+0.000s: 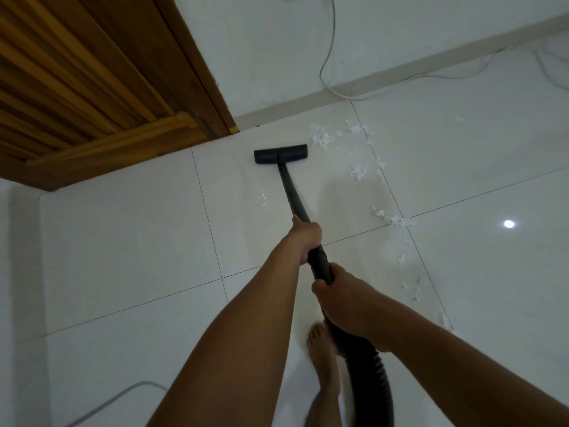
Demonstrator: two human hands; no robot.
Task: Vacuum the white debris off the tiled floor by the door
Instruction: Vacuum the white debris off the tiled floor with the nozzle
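A black vacuum wand (291, 192) runs from my hands down to its flat floor head (280, 153), which sits on the white tiled floor (129, 241) a little in front of the wooden door (77, 87). My left hand (304, 238) grips the wand higher along the tube. My right hand (348, 303) grips the thicker handle end where the ribbed hose (372, 380) begins. White debris (323, 137) lies in a clump just right of the head, with more scraps (357, 171) trailing along the grout line (394, 220) toward me.
A white cable (332, 57) hangs down the wall and runs along the skirting to the right. A grey cord (123, 396) crosses the floor at lower left. My bare foot (320, 352) stands beside the hose. A light reflection (508, 224) shines on the tile.
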